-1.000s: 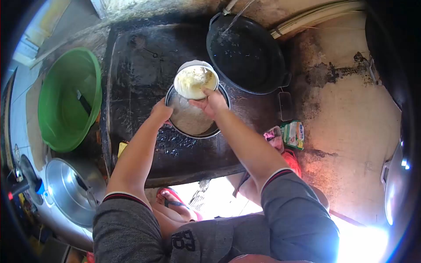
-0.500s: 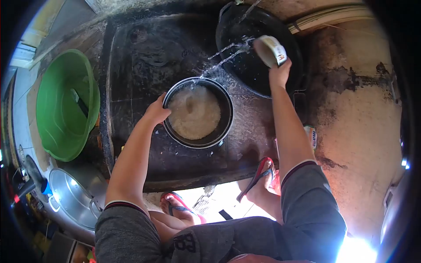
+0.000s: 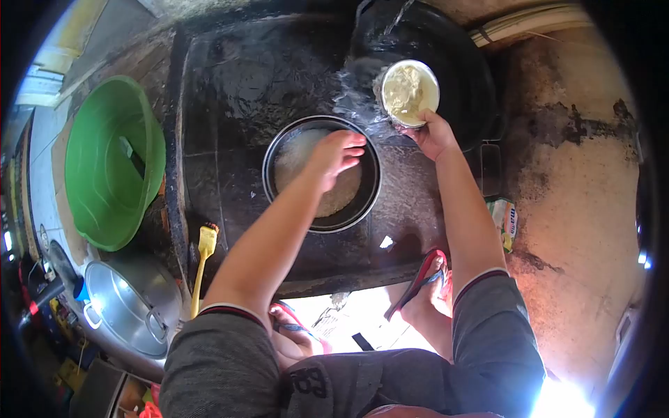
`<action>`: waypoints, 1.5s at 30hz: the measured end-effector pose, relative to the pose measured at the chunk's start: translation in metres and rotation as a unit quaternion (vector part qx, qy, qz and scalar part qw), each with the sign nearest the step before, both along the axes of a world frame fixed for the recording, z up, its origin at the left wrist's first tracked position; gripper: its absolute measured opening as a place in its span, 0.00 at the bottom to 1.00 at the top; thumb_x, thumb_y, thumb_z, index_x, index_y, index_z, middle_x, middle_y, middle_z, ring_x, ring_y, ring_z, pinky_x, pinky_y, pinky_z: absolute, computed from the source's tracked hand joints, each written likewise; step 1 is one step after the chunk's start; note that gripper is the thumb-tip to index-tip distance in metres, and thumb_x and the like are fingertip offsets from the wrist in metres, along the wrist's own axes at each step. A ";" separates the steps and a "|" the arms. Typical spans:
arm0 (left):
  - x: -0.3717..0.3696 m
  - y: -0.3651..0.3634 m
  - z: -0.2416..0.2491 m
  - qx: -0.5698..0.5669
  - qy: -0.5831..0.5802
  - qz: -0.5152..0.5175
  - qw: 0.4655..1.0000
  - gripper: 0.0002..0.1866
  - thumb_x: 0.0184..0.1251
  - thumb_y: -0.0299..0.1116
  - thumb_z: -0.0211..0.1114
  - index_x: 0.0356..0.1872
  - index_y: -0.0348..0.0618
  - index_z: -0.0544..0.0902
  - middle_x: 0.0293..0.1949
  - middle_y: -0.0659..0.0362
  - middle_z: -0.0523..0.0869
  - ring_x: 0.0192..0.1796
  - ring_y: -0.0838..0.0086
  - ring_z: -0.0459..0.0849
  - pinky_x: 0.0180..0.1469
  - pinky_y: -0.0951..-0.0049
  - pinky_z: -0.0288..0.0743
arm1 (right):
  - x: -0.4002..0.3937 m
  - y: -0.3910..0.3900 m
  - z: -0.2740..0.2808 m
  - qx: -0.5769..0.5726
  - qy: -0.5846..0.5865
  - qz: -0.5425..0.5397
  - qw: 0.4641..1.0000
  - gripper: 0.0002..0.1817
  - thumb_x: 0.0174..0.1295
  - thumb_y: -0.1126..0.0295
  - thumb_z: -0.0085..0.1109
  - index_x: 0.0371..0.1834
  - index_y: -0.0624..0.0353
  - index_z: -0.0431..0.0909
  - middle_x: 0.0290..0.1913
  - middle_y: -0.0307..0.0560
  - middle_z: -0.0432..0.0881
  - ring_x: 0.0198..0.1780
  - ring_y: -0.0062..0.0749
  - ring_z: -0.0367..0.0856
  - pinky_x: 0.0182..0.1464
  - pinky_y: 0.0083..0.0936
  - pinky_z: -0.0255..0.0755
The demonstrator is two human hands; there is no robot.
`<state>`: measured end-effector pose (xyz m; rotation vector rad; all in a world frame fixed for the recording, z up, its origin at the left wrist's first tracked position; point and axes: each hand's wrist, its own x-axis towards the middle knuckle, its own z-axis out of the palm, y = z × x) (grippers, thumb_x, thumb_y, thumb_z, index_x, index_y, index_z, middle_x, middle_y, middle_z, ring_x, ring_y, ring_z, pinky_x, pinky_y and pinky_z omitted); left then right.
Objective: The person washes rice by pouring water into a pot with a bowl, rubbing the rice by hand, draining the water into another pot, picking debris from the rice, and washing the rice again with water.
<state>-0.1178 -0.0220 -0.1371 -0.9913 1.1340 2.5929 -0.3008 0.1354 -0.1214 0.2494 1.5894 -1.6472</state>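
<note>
A round dark pot (image 3: 369, 202) of wet white rice sits on a wet black slab (image 3: 237, 104). My left hand (image 3: 334, 155) hovers over the rice with its fingers spread, holding nothing. My right hand (image 3: 433, 134) grips a small white cup (image 3: 410, 92) full of milky water, held upright at the near edge of a big black basin (image 3: 467, 63). Water splashes between the cup and the pot.
A green tub (image 3: 111, 164) stands at the left with a metal pot (image 3: 125, 310) below it. A yellow brush (image 3: 204, 251) lies at the slab's left edge. A small packet (image 3: 507, 219) lies on the concrete floor at right. My sandalled feet are beneath the slab.
My left hand left the pot's rim and moved over the rice. My right hand turned the tipped cup upright and brought it back filled toward the pot.
</note>
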 end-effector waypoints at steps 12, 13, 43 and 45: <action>0.024 0.008 -0.024 -0.089 -0.080 0.154 0.981 0.06 0.59 0.23 0.56 0.36 0.38 0.78 0.29 0.58 0.79 0.24 0.73 0.77 0.19 0.72 0.68 | 0.133 -0.098 -0.010 -0.268 -0.069 -0.048 0.960 0.16 0.62 0.69 0.47 0.53 0.59 0.70 0.49 0.50 0.77 0.50 0.39 0.76 0.48 0.40 0.74; 0.028 0.005 -0.024 -0.107 -0.112 0.112 0.982 0.06 0.61 0.25 0.55 0.38 0.39 0.78 0.30 0.58 0.79 0.24 0.74 0.77 0.19 0.73 0.68 | 0.136 -0.099 -0.007 -0.277 -0.037 -0.042 0.959 0.16 0.63 0.68 0.46 0.53 0.60 0.70 0.50 0.51 0.77 0.50 0.39 0.76 0.50 0.37 0.73; 0.087 -0.022 -0.041 -0.366 -0.087 0.073 0.924 0.28 0.46 0.14 0.44 0.50 0.39 0.78 0.45 0.51 0.83 0.49 0.69 0.81 0.54 0.75 0.69 | 0.199 -0.013 -0.074 0.321 0.297 0.640 0.632 0.43 0.43 0.54 0.64 0.63 0.61 0.60 0.63 0.68 0.58 0.60 0.60 0.64 0.62 0.36 0.62; 0.088 -0.023 -0.044 -0.373 -0.089 0.072 0.921 0.28 0.45 0.14 0.44 0.50 0.39 0.78 0.45 0.51 0.83 0.49 0.68 0.81 0.54 0.74 0.69 | 0.205 -0.018 -0.086 0.263 0.374 0.671 0.584 0.38 0.45 0.57 0.63 0.61 0.59 0.63 0.62 0.65 0.61 0.59 0.58 0.66 0.61 0.38 0.63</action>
